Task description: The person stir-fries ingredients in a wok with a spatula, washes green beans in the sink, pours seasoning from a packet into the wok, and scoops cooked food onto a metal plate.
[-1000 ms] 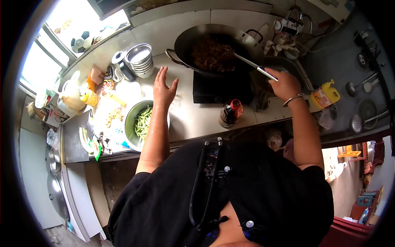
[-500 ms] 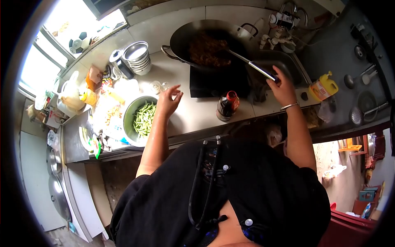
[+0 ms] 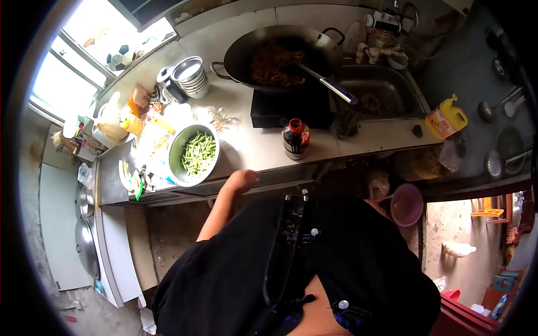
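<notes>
My left hand hangs just in front of the counter edge, its fingers blurred by motion; I make out nothing in it. Nearest to it is a metal bowl of cut green beans. My right hand is out of sight behind my body; only a bit of arm shows beside a purple basin below the counter. A large wok sits on the black stove, with dark brown food inside. A metal-handled spatula rests in it, untouched. An uncapped dark sauce bottle stands before the stove.
Right of the stove lies a sink, with a yellow detergent bottle by its corner. Stacked metal bowls and several packets stand on the left counter. Ladles hang on the right wall. Plastic bags sit under the counter.
My right hand has let go of the spatula handle and dropped out of sight. My left hand has moved down off the counter. The purple basin is now plainly visible.
</notes>
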The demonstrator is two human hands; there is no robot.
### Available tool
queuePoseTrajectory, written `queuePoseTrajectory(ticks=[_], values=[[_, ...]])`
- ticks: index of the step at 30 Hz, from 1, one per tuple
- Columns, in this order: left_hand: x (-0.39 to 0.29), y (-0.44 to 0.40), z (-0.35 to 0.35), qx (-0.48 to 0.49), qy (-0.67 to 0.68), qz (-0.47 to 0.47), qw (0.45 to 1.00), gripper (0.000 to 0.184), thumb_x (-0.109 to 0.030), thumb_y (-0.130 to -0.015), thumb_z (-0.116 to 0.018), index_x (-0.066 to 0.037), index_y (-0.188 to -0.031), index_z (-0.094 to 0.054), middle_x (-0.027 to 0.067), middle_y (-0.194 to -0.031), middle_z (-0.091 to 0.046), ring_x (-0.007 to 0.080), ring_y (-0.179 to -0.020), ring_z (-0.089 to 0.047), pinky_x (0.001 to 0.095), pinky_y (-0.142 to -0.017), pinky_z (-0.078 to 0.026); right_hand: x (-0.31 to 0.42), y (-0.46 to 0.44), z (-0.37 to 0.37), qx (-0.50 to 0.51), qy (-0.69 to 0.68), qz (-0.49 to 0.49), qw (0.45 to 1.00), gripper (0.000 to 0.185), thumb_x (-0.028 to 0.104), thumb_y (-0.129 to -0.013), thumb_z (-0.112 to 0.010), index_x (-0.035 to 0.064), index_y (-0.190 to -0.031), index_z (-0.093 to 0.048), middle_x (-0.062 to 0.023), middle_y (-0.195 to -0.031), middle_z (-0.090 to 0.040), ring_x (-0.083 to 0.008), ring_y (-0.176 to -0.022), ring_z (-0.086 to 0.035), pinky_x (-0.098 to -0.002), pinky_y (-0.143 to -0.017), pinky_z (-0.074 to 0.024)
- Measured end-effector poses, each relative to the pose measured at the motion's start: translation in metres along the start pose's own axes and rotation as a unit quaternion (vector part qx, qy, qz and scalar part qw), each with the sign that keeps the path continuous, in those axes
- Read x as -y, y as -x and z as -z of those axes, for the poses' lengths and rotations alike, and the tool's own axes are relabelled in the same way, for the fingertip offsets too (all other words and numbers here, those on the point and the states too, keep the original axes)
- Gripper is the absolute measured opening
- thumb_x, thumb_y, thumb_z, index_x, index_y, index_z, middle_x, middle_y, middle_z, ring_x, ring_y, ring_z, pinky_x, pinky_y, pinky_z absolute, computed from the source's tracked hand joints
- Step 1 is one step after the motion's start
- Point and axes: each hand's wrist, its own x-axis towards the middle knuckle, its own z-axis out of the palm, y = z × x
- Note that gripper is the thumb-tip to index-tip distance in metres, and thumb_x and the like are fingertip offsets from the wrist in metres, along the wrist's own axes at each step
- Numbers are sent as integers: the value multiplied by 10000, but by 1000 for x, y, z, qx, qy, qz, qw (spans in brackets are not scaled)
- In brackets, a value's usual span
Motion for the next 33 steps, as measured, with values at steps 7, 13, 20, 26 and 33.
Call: queuePoseTrajectory(ticks=[7,13,20,26,33], values=[[-15,33,-50,49,65,38,996,346,-304,-808,-574,-73,-1064,-601,128,-1069,-600,301,-1003,-555,354,-870,-429,-120,11,-42,78,-135,-98,983,327,306,-820,-557,65,-1037,-599,-91,-932,-584,-223,-835,-552,-318,-741,-432],[-9,84,-80,18,143,156,977,423,-264,-770,-665,-66,-1130,-564,127,-1018,-630,237,-949,-601,324,-819,-460,-89,11,11,50,-200,-78,975,291,303,-831,-548,50,-960,-610,-67,-746,-581,-181,-643,-550,-303,-596,-441],[3,152,-99,-50,199,239,949,415,-270,-763,-674,-69,-1114,-579,122,-975,-640,222,-905,-612,314,-792,-478,152,-26,101,-213,-130,283,926,381,222,-745,-665,88,-1087,-566,-99,-1025,-584,-212,-802,-591,-327,-743,-466],[-4,203,-100,-104,217,299,923,410,-283,-764,-667,-78,-1110,-587,125,-973,-643,212,-902,-618,309,-795,-481,295,-16,133,-220,-134,378,889,641,262,-613,-763,97,-1169,-492,-136,-1070,-535,-211,-835,-565,-334,-757,-476],[76,268,-155,-179,333,285,881,427,-277,-763,-673,-54,-1115,-578,134,-980,-640,207,-867,-626,298,-775,-488,358,-6,91,-312,-193,366,855,783,287,-498,-832,32,-1134,-453,-160,-1070,-556,-298,-1002,-544,-357,-871,-435]])
